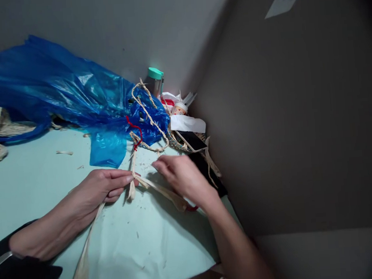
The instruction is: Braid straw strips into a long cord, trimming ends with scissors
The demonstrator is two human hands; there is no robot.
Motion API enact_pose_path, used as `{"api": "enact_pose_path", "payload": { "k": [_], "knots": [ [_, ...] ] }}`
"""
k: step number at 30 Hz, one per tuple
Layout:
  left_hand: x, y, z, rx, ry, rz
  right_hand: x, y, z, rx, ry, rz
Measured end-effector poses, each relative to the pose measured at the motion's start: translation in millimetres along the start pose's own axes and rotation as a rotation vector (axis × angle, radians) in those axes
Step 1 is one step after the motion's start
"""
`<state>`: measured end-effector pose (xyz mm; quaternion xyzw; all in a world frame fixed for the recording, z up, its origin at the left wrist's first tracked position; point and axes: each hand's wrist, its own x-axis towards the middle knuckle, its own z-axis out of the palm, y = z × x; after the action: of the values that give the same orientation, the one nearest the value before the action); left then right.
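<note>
1. While the left hand (107, 184) is pinching the pale cord (133, 161) between thumb and fingertips, the cord's strands are parting at that grip, above the bench (124, 252) and on the near side of the red tie (136, 132).
2. For neat work, I would judge, the pinch is wanting to sit right at the crossing, with even tension, so the twist is not slackening.
3. The right-hand strand (164, 192) is slanting away beneath the right hand (182, 178), and the long strand (82, 268) is trailing toward the lower left; holding them well apart is probably helping to prevent tangles.
4. Reaching in from the lower left, the left forearm is lying low, thumb uppermost, fingers pointing right.
5. The right hand is hovering opposite, fingers curling inward; whether it is grasping any fibre, I cannot tell.
</note>
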<state>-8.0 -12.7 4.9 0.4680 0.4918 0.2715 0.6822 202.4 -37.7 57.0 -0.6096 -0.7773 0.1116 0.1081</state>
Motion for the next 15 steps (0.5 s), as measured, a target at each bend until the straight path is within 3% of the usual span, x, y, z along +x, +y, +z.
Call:
{"api": "enact_pose_path", "payload": {
  "k": [3, 6, 10, 15],
  "knots": [
    [-3.4, 1.8, 2.5, -0.061, 0.010, 0.004, 0.2, 32.1, -21.0, -0.276, 0.246, 0.368],
    [-4.8, 2.1, 4.4, -0.083, 0.028, 0.006, -1.6, 63.6, -29.6, -0.443, 0.176, 0.620],
    [-4.2, 2.0, 4.9, -0.086, 0.028, -0.003, -1.6, 85.2, -23.7, -0.463, 0.011, 0.628],
    [-5.3, 3.1, 4.4, -0.082, 0.013, 0.013, 1.8, 85.2, -17.3, -0.496, 0.027, 0.645]
  ]
}}
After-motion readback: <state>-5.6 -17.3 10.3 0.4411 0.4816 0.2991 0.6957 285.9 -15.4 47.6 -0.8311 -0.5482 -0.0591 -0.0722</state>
